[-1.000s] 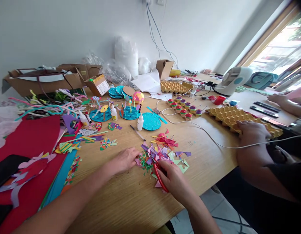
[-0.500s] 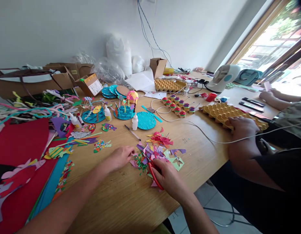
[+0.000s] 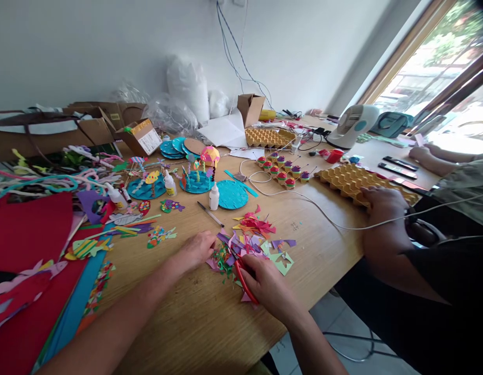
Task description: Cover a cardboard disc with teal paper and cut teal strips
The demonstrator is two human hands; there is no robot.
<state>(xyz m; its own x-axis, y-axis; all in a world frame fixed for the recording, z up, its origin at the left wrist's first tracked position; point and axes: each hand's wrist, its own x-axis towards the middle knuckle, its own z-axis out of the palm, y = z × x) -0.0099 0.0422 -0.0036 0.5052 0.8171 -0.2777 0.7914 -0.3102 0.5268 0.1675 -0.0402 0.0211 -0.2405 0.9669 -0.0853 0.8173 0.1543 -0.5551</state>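
Note:
In my right hand (image 3: 267,284) is a pair of scissors with red handles (image 3: 246,284), its blades angled up and left over a heap of paper scraps (image 3: 247,245). The scraps are purple, pink and green, with red and orange strips (image 3: 257,224) just behind them. My left hand (image 3: 200,246) is at the left edge of the heap, fingers curled together; whatever is between the fingertips is too small to make out. A pen (image 3: 210,214) lies beyond that hand, beside a white glue bottle (image 3: 213,199) standing next to a blue disc (image 3: 232,195).
Coloured paper sheets (image 3: 30,229) and paper fish (image 3: 85,249) are on the left. Blue bases with decorations (image 3: 196,182) stand behind. At right, a co-worker's hand (image 3: 384,198) rests on an egg tray (image 3: 343,179). A white cable (image 3: 323,211) crosses the table.
The view has shifted slightly, so the table appears a little further left. Both hands keep nearly the same pose, with the scissors still in the right one.

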